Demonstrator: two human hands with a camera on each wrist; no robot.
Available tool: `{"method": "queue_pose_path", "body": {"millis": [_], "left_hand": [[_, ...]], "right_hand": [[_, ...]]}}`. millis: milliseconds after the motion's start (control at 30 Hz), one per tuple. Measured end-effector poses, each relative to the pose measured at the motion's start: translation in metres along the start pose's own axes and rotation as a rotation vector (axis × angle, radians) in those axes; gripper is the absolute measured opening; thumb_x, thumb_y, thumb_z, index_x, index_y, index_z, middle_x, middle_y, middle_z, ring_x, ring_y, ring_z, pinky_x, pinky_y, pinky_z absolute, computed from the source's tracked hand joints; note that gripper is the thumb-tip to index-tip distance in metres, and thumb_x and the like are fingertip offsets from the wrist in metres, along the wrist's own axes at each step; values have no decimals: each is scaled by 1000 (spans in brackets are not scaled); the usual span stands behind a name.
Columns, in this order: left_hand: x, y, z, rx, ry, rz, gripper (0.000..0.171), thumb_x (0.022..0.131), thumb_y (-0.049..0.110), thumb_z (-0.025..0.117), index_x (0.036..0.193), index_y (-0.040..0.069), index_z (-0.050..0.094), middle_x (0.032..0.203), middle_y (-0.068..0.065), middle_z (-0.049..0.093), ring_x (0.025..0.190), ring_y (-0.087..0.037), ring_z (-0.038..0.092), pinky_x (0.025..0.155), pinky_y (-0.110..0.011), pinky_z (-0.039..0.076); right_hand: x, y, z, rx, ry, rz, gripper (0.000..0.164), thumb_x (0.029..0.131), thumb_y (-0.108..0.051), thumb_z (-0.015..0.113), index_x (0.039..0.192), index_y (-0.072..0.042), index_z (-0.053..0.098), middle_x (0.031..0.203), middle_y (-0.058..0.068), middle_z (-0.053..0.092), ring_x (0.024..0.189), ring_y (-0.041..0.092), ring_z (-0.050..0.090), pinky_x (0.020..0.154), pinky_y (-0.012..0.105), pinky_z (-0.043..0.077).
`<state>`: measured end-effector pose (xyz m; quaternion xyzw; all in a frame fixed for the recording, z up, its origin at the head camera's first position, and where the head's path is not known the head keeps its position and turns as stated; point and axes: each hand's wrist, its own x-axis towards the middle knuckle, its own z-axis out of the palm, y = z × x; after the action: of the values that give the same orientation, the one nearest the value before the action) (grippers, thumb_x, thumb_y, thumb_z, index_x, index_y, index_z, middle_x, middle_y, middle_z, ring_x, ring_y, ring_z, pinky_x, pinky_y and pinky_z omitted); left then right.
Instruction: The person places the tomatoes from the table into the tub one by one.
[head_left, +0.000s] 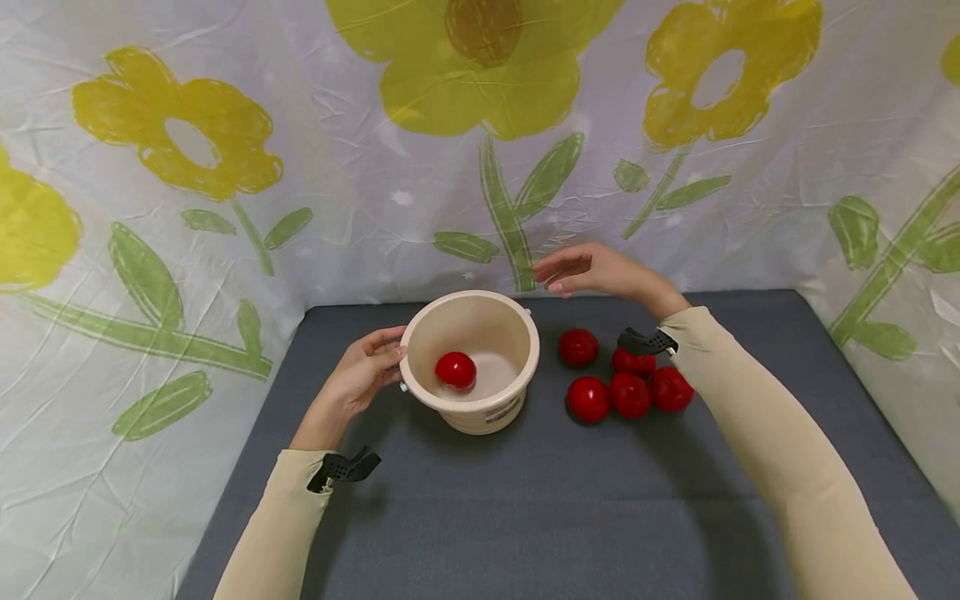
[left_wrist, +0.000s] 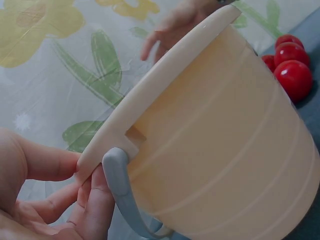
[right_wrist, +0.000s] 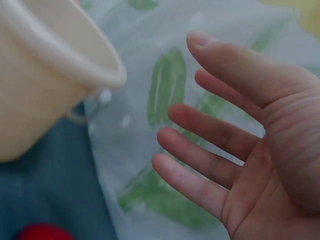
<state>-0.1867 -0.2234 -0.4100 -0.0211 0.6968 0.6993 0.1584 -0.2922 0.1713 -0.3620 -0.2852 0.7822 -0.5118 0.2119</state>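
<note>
A cream plastic bucket [head_left: 480,421] stands on the dark cloth, its mouth tipped toward the camera. One shiny red apple-like ball [head_left: 456,370] lies inside it. My left hand [head_left: 360,379] pinches the bucket's rim at the left; in the left wrist view the thumb and fingers grip the rim beside the grey handle [left_wrist: 120,185]. Up and to the right of the bucket, my right hand [head_left: 588,271] hovers in the air. Its fingers are spread and relaxed in the right wrist view, with nothing in them.
Several more red balls [head_left: 588,400] sit in a cluster right of the bucket, partly under the right forearm. Dark grey cloth [head_left: 480,533] covers the table. Behind and at the sides hangs a pale curtain [head_left: 337,167] with yellow flowers. Each wrist carries a black strap [head_left: 341,467].
</note>
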Motion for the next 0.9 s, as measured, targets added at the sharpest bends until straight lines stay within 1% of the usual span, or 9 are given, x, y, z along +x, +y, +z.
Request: {"method": "queue_pose_path", "body": {"millis": [33,100,200,300,433,567,667,767,900], "left_hand": [[0,0,0,-1,0,0,50,99,2,54,146,-3,36,108,2,65,86,-6,68,70,-18,57],[0,0,0,-3,1,-1,50,99,2,54,146,-3,36,108,2,65,86,-6,68,69,-18,57],[0,1,0,-1,1,2,51,99,3,54,146,-3,36,108,2,65,86,-6,69,69,-18,57],[-1,1,0,-2,1,3,50,99,2,54,146,-3,37,108,2,65,86,-6,68,69,-18,57],[-1,1,1,6,5,1,50,99,3,54,146,-3,37,107,4,66,85,-5,68,70,-18,57],[0,1,1,12,11,-3,51,99,4,55,146,-2,37,106,5,66,85,-5,68,70,-18,57],[0,0,1,8,12,-7,50,99,4,55,146,-2,37,106,5,66,85,-5,68,70,-18,57],[1,-1,0,9,11,-8,50,99,4,55,146,-2,37,105,5,66,84,-4,68,69,-18,57],[1,-1,0,19,12,-9,50,99,5,55,146,-2,37,105,4,65,83,-4,68,69,-18,57]], "right_hand": [[-3,4,-2,1,7,8,47,94,-12,67,138,-4,56,137,19,61,109,10,68,91,36,57],[-8,14,-5,1,17,22,48,93,-11,67,138,-2,55,138,21,60,111,12,67,91,32,56],[-13,29,-7,5,34,41,49,91,-10,70,138,-2,56,138,21,59,115,20,67,92,28,56],[-15,45,-6,-3,41,58,50,90,-11,71,137,-4,57,138,19,60,121,30,64,97,31,54],[-16,63,-3,-55,32,90,51,89,-16,74,137,-9,58,140,15,60,126,32,60,103,38,51],[-19,77,1,-71,22,129,54,87,-21,76,138,-12,58,143,15,56,131,35,55,108,47,46],[-21,84,4,-56,2,156,56,87,-22,77,138,-12,58,146,17,53,135,40,49,111,51,42],[-21,90,7,-54,-20,171,56,87,-22,76,138,-11,57,148,18,51,138,42,46,112,53,40],[-21,99,11,-56,-44,182,60,88,-20,75,142,-5,53,149,22,48,138,43,44,112,54,41]]}}
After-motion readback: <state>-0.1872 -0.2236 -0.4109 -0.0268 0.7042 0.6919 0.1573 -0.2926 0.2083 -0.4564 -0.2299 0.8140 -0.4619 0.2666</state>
